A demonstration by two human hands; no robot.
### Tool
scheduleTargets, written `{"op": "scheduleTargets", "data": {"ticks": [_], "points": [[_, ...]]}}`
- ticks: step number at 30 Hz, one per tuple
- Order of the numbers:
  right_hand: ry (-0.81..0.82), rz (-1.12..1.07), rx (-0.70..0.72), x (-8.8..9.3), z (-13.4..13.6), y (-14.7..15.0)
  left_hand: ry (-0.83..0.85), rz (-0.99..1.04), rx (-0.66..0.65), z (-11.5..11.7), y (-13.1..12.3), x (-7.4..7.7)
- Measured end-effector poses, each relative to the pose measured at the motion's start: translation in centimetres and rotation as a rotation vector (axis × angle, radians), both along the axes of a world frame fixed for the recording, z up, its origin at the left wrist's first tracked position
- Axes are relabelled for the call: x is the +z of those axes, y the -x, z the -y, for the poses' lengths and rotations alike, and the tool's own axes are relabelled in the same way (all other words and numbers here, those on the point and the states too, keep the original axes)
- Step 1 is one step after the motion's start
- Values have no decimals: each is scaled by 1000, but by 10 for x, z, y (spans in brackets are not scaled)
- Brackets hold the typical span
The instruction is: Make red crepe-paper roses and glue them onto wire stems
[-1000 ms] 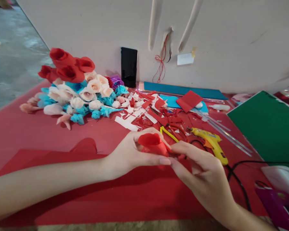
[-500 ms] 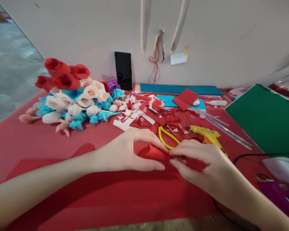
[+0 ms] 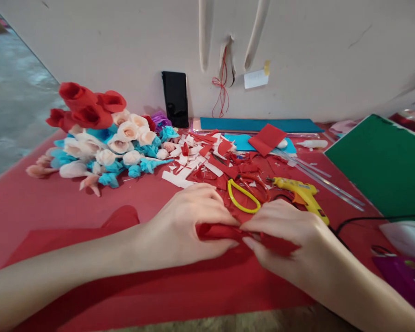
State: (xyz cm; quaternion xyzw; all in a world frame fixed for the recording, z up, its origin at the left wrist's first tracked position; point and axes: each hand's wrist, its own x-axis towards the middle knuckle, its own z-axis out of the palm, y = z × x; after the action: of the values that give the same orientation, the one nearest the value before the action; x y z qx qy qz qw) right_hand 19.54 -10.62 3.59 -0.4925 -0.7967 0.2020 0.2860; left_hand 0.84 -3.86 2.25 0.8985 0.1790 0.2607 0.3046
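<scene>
A rolled piece of red crepe paper [image 3: 218,232] lies between my two hands, above the red tabletop. My left hand [image 3: 190,226] curls around its left part, thumb below and fingers above. At its right end, my right hand [image 3: 285,235] pinches the paper between thumb and fingers; what lies inside that palm is partly hidden. Just beyond my fingertips are scissors with a yellow handle loop [image 3: 244,196]. A yellow glue gun [image 3: 302,193] rests right of them. Under my left forearm spreads a large red paper sheet [image 3: 100,281].
Paper flowers [image 3: 107,143] in red, cream and blue are heaped at the left. Red and white scraps [image 3: 197,159] cover the middle back. A black phone [image 3: 175,99] leans on the wall. Clear glue sticks [image 3: 327,186], a green board [image 3: 383,170] and a purple device [image 3: 401,279] stand right.
My left hand has closed in around the red paper, which looks more tightly gathered now. My right hand keeps its pinch. The view has shifted slightly.
</scene>
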Motion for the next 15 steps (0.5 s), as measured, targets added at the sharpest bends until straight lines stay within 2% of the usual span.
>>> {"op": "scheduleTargets", "data": {"ticks": [4, 11, 15], "points": [[-10, -1, -12, 0, 0, 0, 13, 13, 37, 1, 0, 0], [-15, 36, -47, -2, 1, 1, 136, 14, 67, 2, -2, 0], [-40, 56, -58, -2, 1, 0, 124, 14, 83, 2, -3, 0]]}}
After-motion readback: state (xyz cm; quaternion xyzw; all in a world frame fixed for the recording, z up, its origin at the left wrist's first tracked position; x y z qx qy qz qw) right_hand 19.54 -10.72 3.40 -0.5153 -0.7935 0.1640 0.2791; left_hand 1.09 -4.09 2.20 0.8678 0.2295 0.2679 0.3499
